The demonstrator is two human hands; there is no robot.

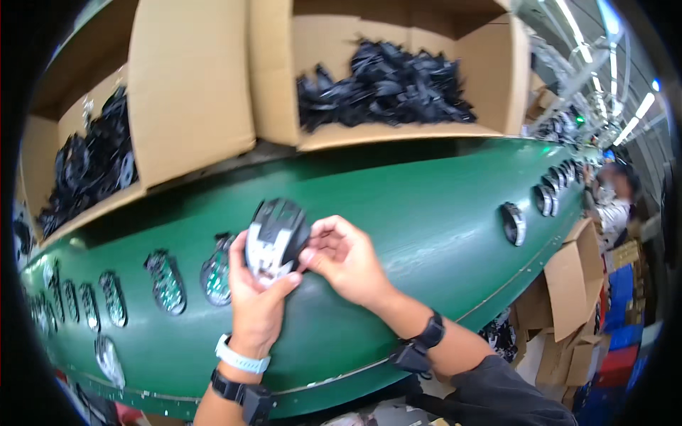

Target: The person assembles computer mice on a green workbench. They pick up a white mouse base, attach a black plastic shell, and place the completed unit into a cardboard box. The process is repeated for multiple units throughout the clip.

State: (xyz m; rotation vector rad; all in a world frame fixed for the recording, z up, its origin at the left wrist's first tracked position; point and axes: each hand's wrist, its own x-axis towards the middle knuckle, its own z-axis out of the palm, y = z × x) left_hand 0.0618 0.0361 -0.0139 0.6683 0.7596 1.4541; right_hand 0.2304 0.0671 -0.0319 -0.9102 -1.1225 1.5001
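Observation:
My left hand (256,302) cradles a computer mouse shell (273,238), black on top with a silvery-white underside, over the green conveyor belt (426,206). My right hand (344,259) pinches the shell's right edge with thumb and fingers. Both hands grip the same piece at the middle of the view. Just left of my left hand lies a mouse base with a green circuit board (215,271), partly hidden by the hand.
More circuit-board mouse bases (165,281) line the belt at the left, and finished dark mice (513,223) run off to the right. Two open cardboard boxes of black plastic parts (387,82) (89,163) sit behind the belt. A person (614,195) works at the far right beside stacked boxes.

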